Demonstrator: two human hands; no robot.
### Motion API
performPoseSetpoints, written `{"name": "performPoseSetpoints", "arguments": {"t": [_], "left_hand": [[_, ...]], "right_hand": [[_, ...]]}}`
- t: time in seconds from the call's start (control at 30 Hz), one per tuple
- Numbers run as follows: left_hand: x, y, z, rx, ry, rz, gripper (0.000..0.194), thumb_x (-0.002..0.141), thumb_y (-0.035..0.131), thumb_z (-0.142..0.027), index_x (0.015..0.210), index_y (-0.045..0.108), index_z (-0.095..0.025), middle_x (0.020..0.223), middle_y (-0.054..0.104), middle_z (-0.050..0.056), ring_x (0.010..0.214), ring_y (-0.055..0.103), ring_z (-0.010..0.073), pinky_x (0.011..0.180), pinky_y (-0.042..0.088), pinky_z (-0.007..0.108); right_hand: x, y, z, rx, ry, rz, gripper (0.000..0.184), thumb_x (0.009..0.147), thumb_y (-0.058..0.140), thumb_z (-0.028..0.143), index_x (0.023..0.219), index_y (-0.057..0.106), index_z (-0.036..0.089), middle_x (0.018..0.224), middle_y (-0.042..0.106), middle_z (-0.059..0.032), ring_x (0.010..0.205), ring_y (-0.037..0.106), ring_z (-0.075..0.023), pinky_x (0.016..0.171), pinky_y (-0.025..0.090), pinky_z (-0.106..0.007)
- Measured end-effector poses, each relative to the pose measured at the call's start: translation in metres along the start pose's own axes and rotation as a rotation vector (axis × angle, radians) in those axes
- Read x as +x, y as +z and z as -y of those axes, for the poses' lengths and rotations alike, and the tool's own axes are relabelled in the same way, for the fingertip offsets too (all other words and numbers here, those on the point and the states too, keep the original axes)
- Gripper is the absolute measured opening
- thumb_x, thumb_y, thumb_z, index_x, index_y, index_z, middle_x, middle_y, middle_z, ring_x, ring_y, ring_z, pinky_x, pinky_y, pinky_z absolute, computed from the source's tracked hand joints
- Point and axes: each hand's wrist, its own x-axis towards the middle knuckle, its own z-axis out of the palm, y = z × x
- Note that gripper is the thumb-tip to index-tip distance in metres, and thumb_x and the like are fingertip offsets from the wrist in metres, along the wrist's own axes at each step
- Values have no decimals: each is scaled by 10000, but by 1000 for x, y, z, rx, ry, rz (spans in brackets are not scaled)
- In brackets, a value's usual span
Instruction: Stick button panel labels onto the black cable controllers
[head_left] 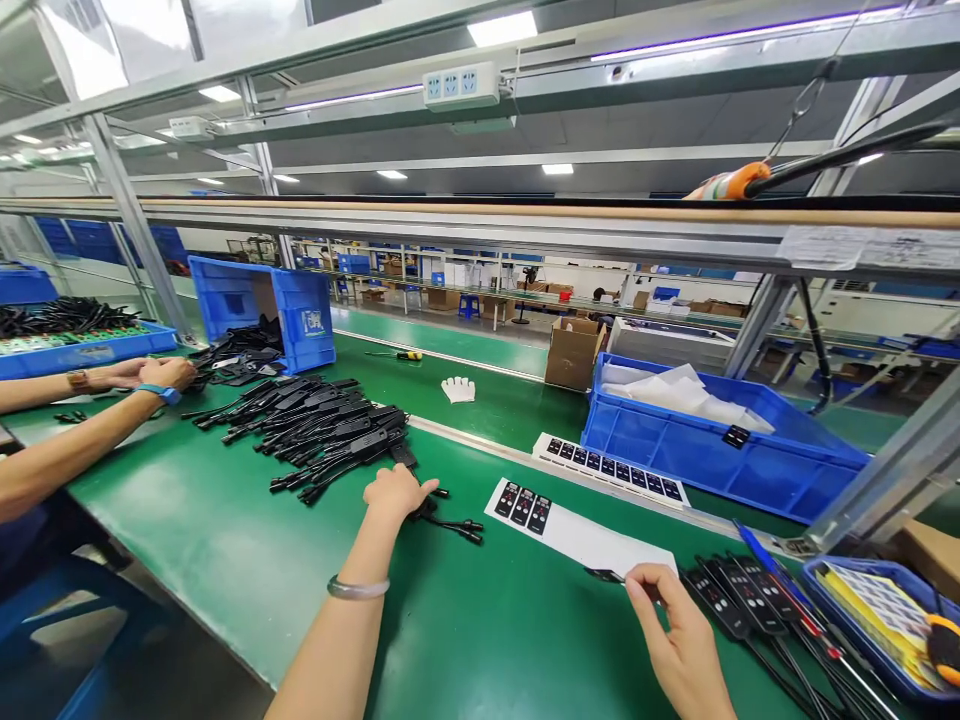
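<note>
- The left hand (396, 492) lies palm-down with fingers curled over the near end of a black plastic inline controller with thin black cable (442, 518), at the near right edge of the big heap of black cabled controllers (322, 430) on the green matted surface (225, 560). Its grip is pressed onto the piece, not lifting it.
- The right hand (675, 640) is near and to the right, thumb and forefinger pinching a slim dark tweezer-like tool (606, 575) whose tip touches the near edge of the white backing sheet with three black button stickers (577, 535).
- To do this step well, in my judgement: draw one controller clear of the heap so its cable does not drag its neighbours, lay it flat, and lift a sticker by its corner only, keeping the tool low and the sheet still.
- A second white strip with a row of black stickers (611, 472) lies just beyond, against the blue plastic crate holding white sheets (720, 450).
- Finished-looking black controllers with printed faces (739, 600) lie to the right of the right hand.
- At far left another person's hands (150, 375) work beside a tipped blue plastic bin (262, 305).
- Writing: the bin carries a small label, too small to read; the sticker markings are illegible too. No brand shows.
</note>
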Motion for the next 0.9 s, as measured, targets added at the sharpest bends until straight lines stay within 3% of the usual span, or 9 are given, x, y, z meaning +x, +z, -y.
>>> {"name": "performPoseSetpoints", "arguments": {"t": [0.1, 0.23, 0.33, 0.43, 0.57, 0.63, 0.7, 0.8, 0.9], "left_hand": [[-6, -3, -4, 20, 59, 56, 526, 754, 605, -442, 1110, 512, -66, 1017, 595, 236, 905, 640, 330, 689, 494, 366], [-25, -8, -20, 35, 210, -32, 415, 795, 506, -199, 1179, 423, -66, 1137, 514, 236, 949, 636, 272, 755, 473, 321], [-36, -5, -30, 55, 256, -57, 369, 839, 469, -238, 1154, 431, -50, 1138, 509, 261, 999, 616, 315, 791, 467, 373], [-37, 0, -30, 67, 255, 26, 428, 760, 620, -320, 1060, 497, -41, 1027, 587, 256, 977, 615, 362, 785, 470, 413], [-37, -2, -30, 15, 305, 87, 364, 698, 629, -177, 1023, 521, -51, 992, 615, 245, 952, 615, 369, 778, 460, 432], [-43, -6, -35, -59, 378, 77, 330, 726, 568, -175, 1031, 522, -55, 1056, 581, 253, 952, 606, 358, 778, 452, 434], [-55, -7, -46, -165, 497, 110, 271, 747, 543, -218, 993, 551, -103, 1051, 585, 183, 910, 613, 296, 761, 459, 379], [-83, 2, -66, -378, 675, 285, 246, 782, 528, -303, 996, 559, -186, 899, 611, 30, 690, 600, 149, 611, 457, 251], [-116, 22, -85, -884, 695, 730, 322, 771, 580, -360, 1018, 507, -166, 780, 583, -10, 504, 472, 64, 476, 382, 201]], "right_hand": [[1, -1, 3, -13, -15, 9, 196, 909, 460, 382, 810, 542, 235, 764, 585, -23, 680, 557, -179, 603, 455, -270], [1, -2, 4, -25, -8, -2, 185, 912, 459, 370, 816, 542, 235, 768, 586, -19, 684, 557, -175, 612, 453, -269], [0, -1, 4, -15, -1, 8, 172, 915, 458, 354, 818, 537, 235, 770, 579, -14, 697, 554, -172, 631, 451, -270], [1, -1, 5, -9, 1, 18, 167, 917, 458, 345, 816, 534, 235, 763, 569, -12, 690, 544, -171, 628, 443, -272], [2, -1, 8, 15, 2, 16, 166, 913, 463, 341, 808, 534, 234, 755, 558, -12, 679, 535, -170, 616, 438, -274], [2, -1, 8, 52, 22, 13, 161, 906, 473, 348, 813, 535, 232, 755, 554, -14, 680, 536, -171, 615, 443, -275], [1, -1, 8, 120, 67, 6, 152, 894, 492, 366, 839, 533, 230, 760, 546, -13, 683, 539, -170, 618, 454, -276], [0, -3, 6, 258, 157, -12, 169, 880, 514, 397, 887, 520, 228, 773, 521, -6, 673, 541, -160, 621, 470, -276], [-1, -6, 4, 365, 225, -45, 184, 878, 520, 411, 891, 515, 228, 759, 504, 7, 646, 535, -145, 613, 468, -269]]}}
